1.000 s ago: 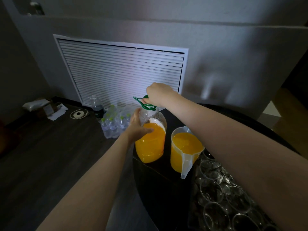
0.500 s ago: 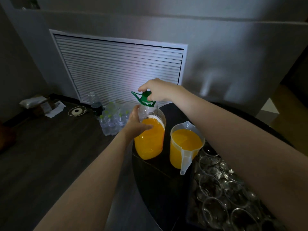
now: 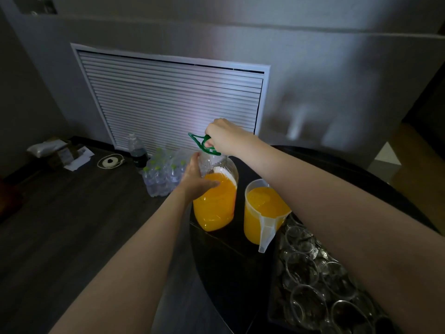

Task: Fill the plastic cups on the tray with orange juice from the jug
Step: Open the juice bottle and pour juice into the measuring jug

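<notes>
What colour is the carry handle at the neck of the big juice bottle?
Green, on the carry handle of the juice bottle; seen in the head view.

Clear plastic cups (image 3: 304,271), glossy table (image 3: 231,261)

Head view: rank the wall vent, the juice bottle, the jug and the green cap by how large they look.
1. Wall vent, by far the largest.
2. Juice bottle and jug: they look about alike, so I leave them unranked.
3. Green cap, smallest, partly hidden by the right hand.
</notes>
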